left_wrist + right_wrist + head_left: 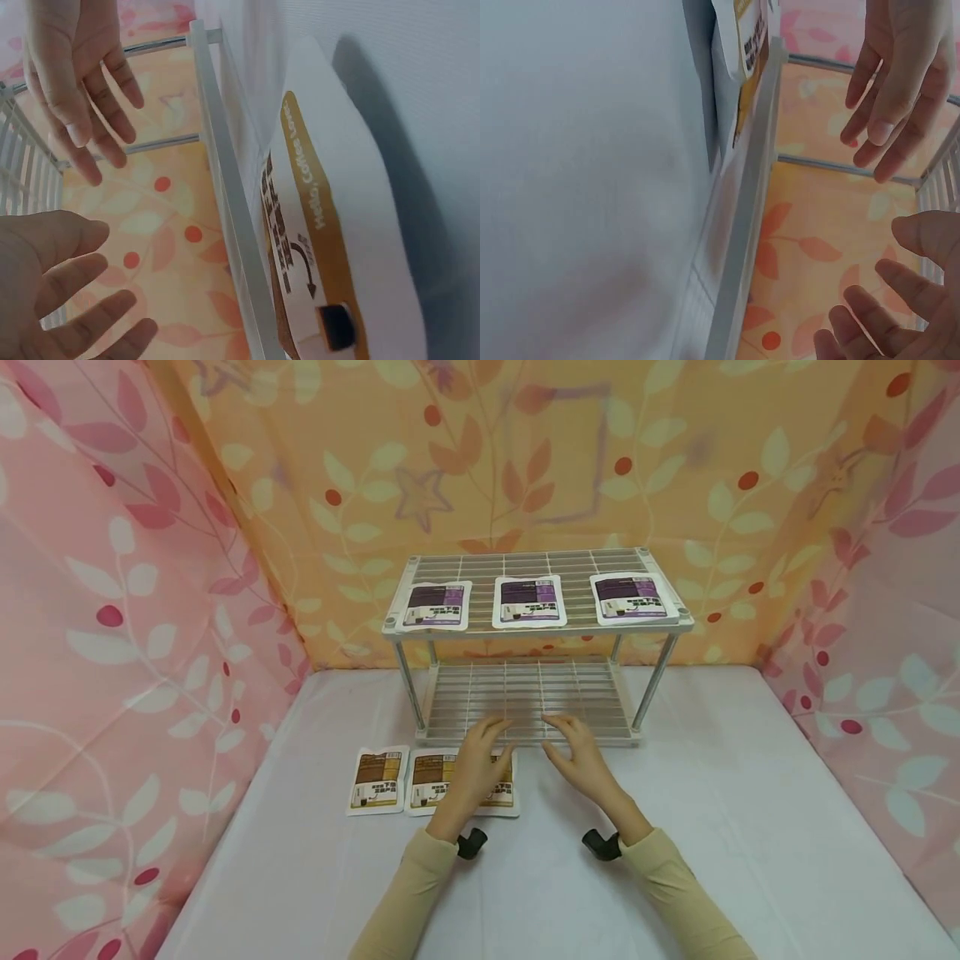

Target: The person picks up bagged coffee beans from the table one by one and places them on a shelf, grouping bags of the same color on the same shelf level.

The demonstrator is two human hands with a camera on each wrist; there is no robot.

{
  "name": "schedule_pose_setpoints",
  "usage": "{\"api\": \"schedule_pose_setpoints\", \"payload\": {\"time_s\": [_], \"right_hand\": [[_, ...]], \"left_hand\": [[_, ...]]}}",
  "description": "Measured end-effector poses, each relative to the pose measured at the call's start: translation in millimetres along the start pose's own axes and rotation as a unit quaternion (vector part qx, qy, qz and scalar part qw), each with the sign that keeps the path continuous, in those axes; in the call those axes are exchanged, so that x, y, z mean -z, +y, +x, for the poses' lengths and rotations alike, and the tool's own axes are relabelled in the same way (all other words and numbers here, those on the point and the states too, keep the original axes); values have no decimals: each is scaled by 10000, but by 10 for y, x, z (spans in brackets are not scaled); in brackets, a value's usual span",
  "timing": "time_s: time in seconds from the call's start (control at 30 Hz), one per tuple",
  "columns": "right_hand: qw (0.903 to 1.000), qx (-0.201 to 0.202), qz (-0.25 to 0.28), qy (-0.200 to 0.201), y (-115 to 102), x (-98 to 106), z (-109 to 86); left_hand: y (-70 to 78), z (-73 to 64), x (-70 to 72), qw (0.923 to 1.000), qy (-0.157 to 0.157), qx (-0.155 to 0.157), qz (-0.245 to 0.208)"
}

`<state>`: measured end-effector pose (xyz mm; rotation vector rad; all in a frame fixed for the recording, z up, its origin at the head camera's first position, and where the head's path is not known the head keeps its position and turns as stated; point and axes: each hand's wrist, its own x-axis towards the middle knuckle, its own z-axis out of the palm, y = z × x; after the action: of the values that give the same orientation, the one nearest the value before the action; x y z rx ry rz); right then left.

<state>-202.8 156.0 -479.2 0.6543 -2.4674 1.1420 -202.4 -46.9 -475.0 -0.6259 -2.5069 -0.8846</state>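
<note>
Both bare hands hover in front of the wire rack's lower shelf (525, 689), palms turned toward each other with a gap between them. Nothing is held by the left hand (478, 764); its fingers are relaxed and slightly bent. The right hand (587, 764) mirrors it, also holding nothing. Below and beside the left hand lie white coffee packets with brown labels: one at the left (377, 783), one in the middle (427, 782), and one at the right (501, 792), partly hidden by that hand. The left wrist view shows a brown-labelled packet (330, 202) close up, printed "Hello, Coffee Lover".
On the rack's upper shelf (480, 564) lie purple-labelled packets at the left (437, 607), middle (528, 602) and right (632, 597). Metal posts (655, 681) join the shelves. The rack stands on a white-covered table (750, 793), with patterned cloth (360, 460) behind and at both sides.
</note>
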Motion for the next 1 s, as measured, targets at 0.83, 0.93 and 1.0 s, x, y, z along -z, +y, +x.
{"api": "schedule_pose_setpoints", "payload": {"time_s": [0.83, 0.93, 1.0], "right_hand": [[9826, -612, 473, -1690, -96, -322, -157], [9822, -490, 426, -1761, -94, -351, -166], [9819, -411, 385, -1806, -90, -369, -173]], "left_hand": [[-264, -268, 248, 9734, -1652, 1560, -279], [-271, -283, 285, 9704, -1761, 1646, -157], [-276, -290, 308, 9686, -1808, 1705, -111]]}}
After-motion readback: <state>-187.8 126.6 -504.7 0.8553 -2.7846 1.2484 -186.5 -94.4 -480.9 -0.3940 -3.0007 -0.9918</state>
